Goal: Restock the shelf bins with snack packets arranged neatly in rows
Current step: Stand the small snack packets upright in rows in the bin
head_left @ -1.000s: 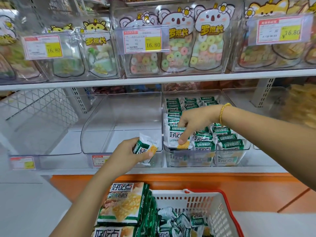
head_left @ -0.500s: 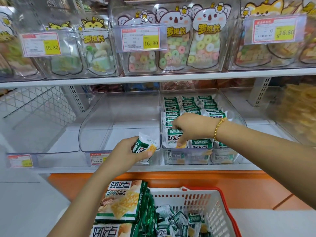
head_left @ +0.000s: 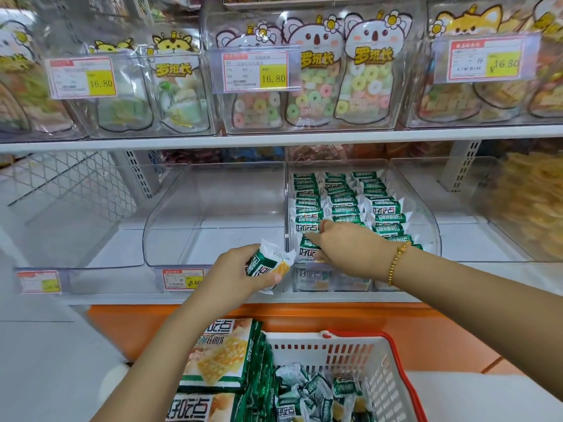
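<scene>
**Hands.** Left hand curled round one snack packet, thumb across its face, in front of the shelf edge. Right hand is reached into the stocked bin, fingertips down on the front-left packet; whether they pinch it or only press cannot be told. Gold bead bracelet on the right wrist.

**Held packet.** Long axis tilted, running 7 to 1 o'clock, with one white crimped end pointing up toward the bin. Wrapper white with a green band of white lettering and a yellow cracker picture (small, pillow-shaped).

**Binned packets**. Same wrapper; three rows running front to back, each packet lying crosswise, 9 to 3 o'clock, green band uppermost.

**Surroundings.** Second clear bin at 9 o'clock of the stocked one, touching it. White basket with red rim at 6 o'clock holds loose packets and larger bags of the same brand. Koala-shaped sweet bags on the shelf above, at 12 o'clock, behind a price tag reading 16.80.
</scene>
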A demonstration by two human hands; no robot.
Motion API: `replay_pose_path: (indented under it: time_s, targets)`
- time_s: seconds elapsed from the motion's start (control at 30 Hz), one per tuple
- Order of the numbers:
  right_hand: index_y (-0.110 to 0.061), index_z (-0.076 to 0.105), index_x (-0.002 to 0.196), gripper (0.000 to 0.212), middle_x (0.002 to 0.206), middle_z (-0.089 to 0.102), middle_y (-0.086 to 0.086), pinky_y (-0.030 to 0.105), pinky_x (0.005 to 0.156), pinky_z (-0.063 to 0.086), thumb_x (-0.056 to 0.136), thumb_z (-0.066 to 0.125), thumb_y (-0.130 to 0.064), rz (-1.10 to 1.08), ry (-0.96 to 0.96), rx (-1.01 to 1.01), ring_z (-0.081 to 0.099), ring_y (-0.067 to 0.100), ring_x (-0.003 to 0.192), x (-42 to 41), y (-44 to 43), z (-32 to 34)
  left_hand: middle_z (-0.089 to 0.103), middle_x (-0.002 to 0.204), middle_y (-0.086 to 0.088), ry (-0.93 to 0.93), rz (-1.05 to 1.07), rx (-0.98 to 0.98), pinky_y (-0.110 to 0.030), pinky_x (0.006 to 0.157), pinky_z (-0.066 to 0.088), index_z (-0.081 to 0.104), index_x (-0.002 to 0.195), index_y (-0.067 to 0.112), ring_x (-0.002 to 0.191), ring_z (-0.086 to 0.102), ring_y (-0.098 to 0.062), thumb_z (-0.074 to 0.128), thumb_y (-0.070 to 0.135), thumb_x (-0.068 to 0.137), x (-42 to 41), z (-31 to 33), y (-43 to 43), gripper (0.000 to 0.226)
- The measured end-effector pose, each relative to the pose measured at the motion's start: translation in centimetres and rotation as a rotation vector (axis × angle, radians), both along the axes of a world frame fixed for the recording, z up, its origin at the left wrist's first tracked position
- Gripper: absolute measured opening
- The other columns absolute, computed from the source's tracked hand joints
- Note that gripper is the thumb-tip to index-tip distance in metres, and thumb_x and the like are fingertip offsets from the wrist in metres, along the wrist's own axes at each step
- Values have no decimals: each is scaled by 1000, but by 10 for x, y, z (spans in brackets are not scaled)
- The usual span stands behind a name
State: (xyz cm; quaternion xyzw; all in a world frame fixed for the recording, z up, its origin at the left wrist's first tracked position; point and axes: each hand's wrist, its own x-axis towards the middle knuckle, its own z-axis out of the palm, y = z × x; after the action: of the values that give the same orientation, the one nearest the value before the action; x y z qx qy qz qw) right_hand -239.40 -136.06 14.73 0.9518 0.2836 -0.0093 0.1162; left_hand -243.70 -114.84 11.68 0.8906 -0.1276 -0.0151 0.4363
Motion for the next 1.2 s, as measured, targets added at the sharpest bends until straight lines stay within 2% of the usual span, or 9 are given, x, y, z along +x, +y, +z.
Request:
replay_pose_path:
  time_s: [0.13, 0.2, 0.3, 0.4, 0.53, 0.7, 0.87, 1.0, 1.2]
  targets:
    - [-7, 53, 122, 27, 128, 48, 17, 34, 86, 47, 97, 46, -11, -33, -82, 15, 51, 26, 110, -7, 4, -11, 62, 94, 22, -31, 5, 59, -6, 65, 44, 61, 109, 28, 82, 60, 8, 73, 28, 80, -3, 0, -3, 31]
    - [-5, 50, 124, 27, 125, 50, 17, 33, 87, 46, 99, 43, -10, 2, -49, -2, 50, 25, 110, -7, 2, -13, 57, 118, 15, -125, -65, 206, -6, 80, 40, 58, 123, 22, 100, 54, 2, 70, 32, 82, -5, -4, -9, 43]
    - [-6, 50, 130, 34, 114, 59, 16, 38, 87, 48, 98, 37, -10, 23, 163, 55, 55, 28, 100, 3, -6, 3, 17, 153, 21, -267, -262, 380, -12, 110, 14, 53, 130, 24, 140, 13, 5, 65, 38, 85, -8, -11, -25, 48]
    - [-17, 60, 127, 40, 107, 68, 8, 25, 74, 47, 95, 40, -5, -28, 303, 178, 59, 16, 80, 21, -11, 23, -12, 151, 23, -358, -325, 525, -20, 115, -3, 50, 131, 27, 135, -24, 8, 59, 43, 88, -5, -17, -39, 47]
    - [-14, 68, 101, 25, 94, 70, 3, 24, 67, 45, 89, 50, -2, -31, 276, 103, 59, 15, 76, 41, -14, 27, -18, 151, 12, -475, -335, 649, -18, 105, -29, 55, 126, 23, 130, -40, -1, 55, 43, 90, -1, -19, -51, 42]
    - [-10, 65, 77, 15, 76, 63, 6, 32, 64, 50, 80, 52, -3, 32, 123, -82, 53, 20, 70, 48, -10, 22, -25, 149, 10, -418, -391, 661, -19, 101, -29, 46, 134, 29, 126, -44, 0, 50, 45, 93, -7, -26, -60, 44]
    - [-13, 65, 84, 13, 89, 61, 3, 34, 65, 51, 84, 53, -8, 214, -64, -142, 58, 22, 76, 46, -18, 10, -31, 147, -1, -395, -353, 746, -27, 99, -32, 41, 136, 28, 128, -42, -16, 43, 47, 95, -12, -27, -63, 45]
    - [-15, 57, 82, 9, 87, 56, 0, 25, 51, 32, 89, 54, -12, 342, -161, -124, 49, 19, 67, 52, -23, 13, -39, 144, -4, -374, -289, 779, -31, 98, -34, 34, 141, 36, 126, -47, -21, 44, 46, 94, -14, -30, -69, 49]
    - [-16, 59, 89, 2, 92, 58, -1, 33, 72, 49, 91, 58, -16, 368, -75, -46, 57, 19, 85, 57, -27, 20, -37, 144, -4, -347, -351, 759, -26, 94, -37, 39, 140, 30, 120, -54, -18, 46, 47, 94, -8, -25, -80, 50]
